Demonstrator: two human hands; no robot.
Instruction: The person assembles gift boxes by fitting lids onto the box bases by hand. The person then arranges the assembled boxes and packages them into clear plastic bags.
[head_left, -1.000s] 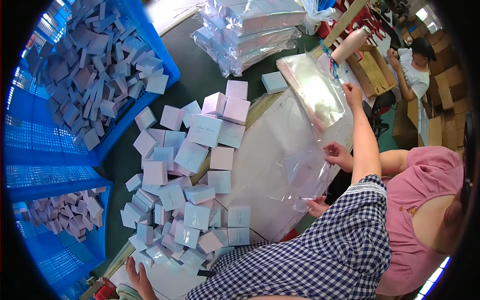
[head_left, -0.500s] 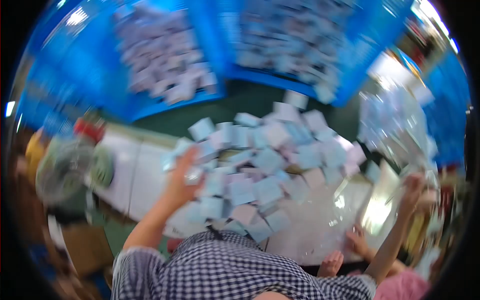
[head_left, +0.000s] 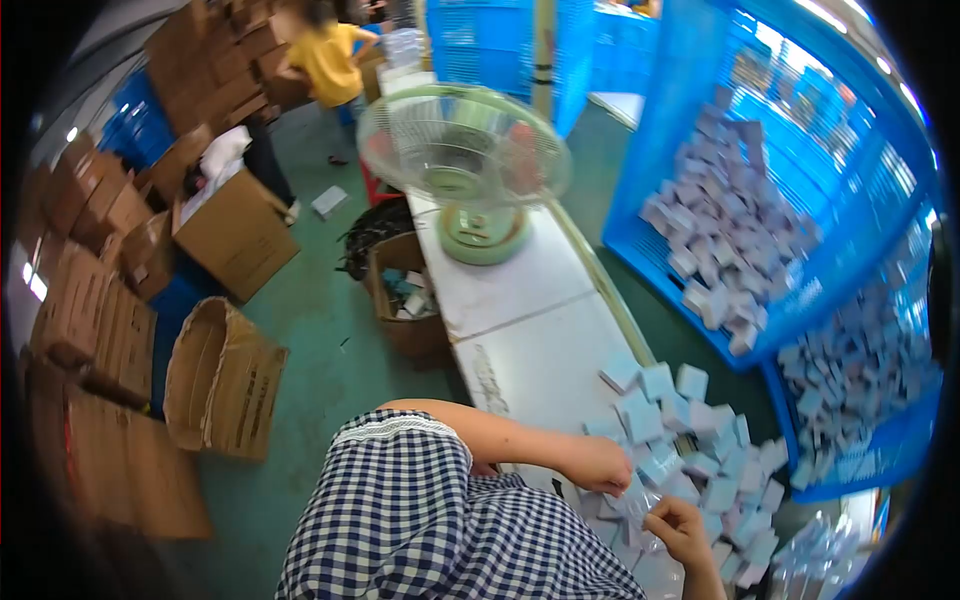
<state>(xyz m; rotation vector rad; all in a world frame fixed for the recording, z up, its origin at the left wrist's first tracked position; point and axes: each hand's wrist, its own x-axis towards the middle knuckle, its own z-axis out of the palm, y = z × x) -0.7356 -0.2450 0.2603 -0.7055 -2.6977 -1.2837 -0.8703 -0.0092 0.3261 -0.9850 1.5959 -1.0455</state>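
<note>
A clear plastic bag (head_left: 637, 508) is stretched between my two hands over a heap of small white and pale-blue boxes (head_left: 722, 492). My left hand (head_left: 598, 464) is closed at the bag's upper edge, its fingertips partly hidden. Lower and to the right, my right hand (head_left: 680, 528) pinches the bag between thumb and fingers. Boxes lie under and around both hands on the white table (head_left: 525, 365). Whether anything is inside the bag I cannot make out.
A green fan (head_left: 480, 235) stands farther along the table. Blue crates (head_left: 690, 325) holding more boxes lean at the right, and plastic bags (head_left: 815, 555) lie below them. Cardboard cartons (head_left: 235, 235) stack up on the left floor. A person in yellow (head_left: 328, 65) stands behind.
My view has swung left, bringing the fan and cartons into sight. My left hand, open over the boxes before, is now closed. My right hand has come in from the far right beside it.
</note>
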